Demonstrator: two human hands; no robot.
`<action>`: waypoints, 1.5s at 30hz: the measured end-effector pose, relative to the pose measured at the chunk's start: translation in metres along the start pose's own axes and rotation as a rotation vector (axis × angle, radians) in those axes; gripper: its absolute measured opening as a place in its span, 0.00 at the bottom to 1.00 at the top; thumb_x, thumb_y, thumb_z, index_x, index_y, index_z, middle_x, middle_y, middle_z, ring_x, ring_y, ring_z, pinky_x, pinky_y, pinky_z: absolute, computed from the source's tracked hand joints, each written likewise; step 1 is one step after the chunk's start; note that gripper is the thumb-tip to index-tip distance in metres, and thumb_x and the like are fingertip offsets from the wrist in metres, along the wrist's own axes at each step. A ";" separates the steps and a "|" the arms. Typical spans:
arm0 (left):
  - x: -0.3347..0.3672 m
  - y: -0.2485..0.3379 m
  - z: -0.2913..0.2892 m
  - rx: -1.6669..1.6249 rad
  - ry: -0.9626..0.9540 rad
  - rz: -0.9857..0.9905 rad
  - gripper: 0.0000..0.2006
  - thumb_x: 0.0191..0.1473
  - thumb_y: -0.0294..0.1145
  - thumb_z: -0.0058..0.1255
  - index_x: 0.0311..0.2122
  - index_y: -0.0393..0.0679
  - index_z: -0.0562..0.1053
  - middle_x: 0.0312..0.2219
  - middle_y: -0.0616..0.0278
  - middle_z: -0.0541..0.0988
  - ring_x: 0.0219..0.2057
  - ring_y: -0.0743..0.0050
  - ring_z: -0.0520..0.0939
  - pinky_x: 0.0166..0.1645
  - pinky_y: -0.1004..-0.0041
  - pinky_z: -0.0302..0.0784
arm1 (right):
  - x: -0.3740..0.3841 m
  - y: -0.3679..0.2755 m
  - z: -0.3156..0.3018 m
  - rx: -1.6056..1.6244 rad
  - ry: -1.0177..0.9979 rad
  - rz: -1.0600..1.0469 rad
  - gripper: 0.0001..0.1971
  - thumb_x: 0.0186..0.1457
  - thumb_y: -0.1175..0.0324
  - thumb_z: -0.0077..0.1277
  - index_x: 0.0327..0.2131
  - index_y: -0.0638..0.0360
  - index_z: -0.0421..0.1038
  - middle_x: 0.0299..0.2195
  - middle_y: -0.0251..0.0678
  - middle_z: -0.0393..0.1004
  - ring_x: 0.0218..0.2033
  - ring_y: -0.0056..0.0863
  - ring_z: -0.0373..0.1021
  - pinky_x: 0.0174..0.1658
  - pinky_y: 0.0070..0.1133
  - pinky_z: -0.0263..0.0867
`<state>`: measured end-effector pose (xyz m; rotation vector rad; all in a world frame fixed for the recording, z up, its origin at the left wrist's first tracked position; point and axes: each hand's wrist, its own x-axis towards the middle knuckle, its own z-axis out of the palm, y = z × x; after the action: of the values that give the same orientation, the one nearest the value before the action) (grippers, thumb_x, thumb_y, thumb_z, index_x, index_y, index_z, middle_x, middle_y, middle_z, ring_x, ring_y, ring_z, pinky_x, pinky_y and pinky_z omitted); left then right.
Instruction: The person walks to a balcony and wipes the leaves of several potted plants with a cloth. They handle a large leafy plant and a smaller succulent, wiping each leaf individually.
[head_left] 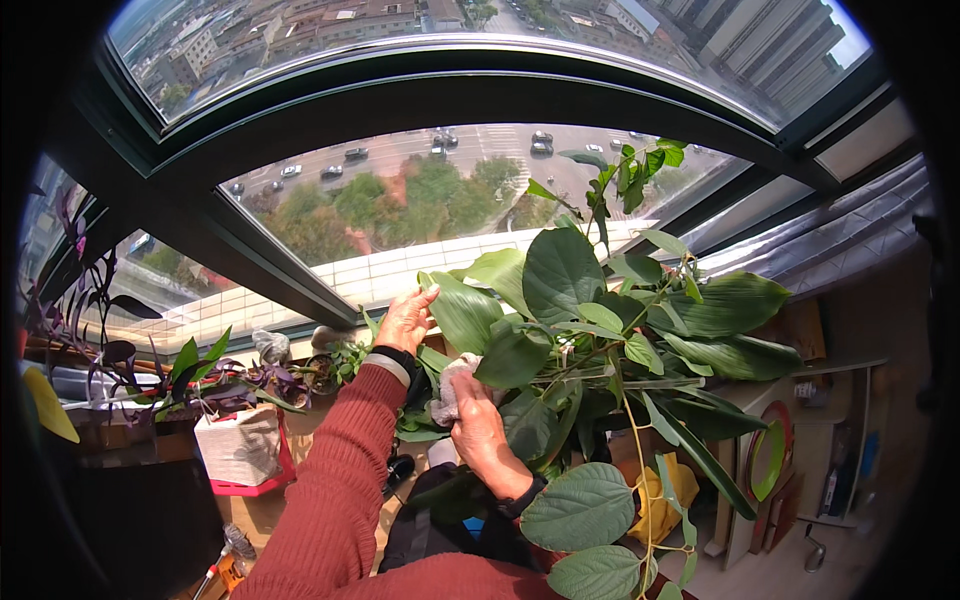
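A large broad-leaved green plant [565, 275] spreads in front of me. My left hand [407, 322] is at the left edge of one long leaf [465, 312], its fingers closed on the rim. Just below and to the right, my right hand [484, 432] grips a crumpled pale cloth [452, 388] among the foliage. The cloth lies close under that leaf; whether it touches it I cannot tell. Leaves partly hide the stems and whatever the plant stands in.
Beyond the plant is a dark-framed window [480, 95] above a street. To the left, a white wrapped pot [240, 447] sits on a red tray [270, 483], near purple-leaved plants [85, 300]. A trailing vine [638, 450] hangs past a yellow bag [665, 497]. Shelves [835, 440] stand at right.
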<state>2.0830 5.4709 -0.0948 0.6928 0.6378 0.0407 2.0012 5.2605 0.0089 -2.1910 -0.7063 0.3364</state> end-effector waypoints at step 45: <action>-0.188 -0.003 0.027 -0.373 -0.266 0.083 0.37 0.68 0.60 0.38 0.73 0.49 0.52 0.65 0.53 0.66 0.65 0.56 0.68 0.70 0.56 0.61 | 0.015 -0.054 -0.021 0.469 0.157 -0.061 0.36 0.48 0.78 0.56 0.64 0.59 0.61 0.67 0.52 0.55 0.67 0.50 0.56 0.69 0.38 0.53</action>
<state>1.9456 5.4080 0.0199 0.3547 0.3316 0.1382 2.0022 5.2851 0.0637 -1.7263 -0.5420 0.2634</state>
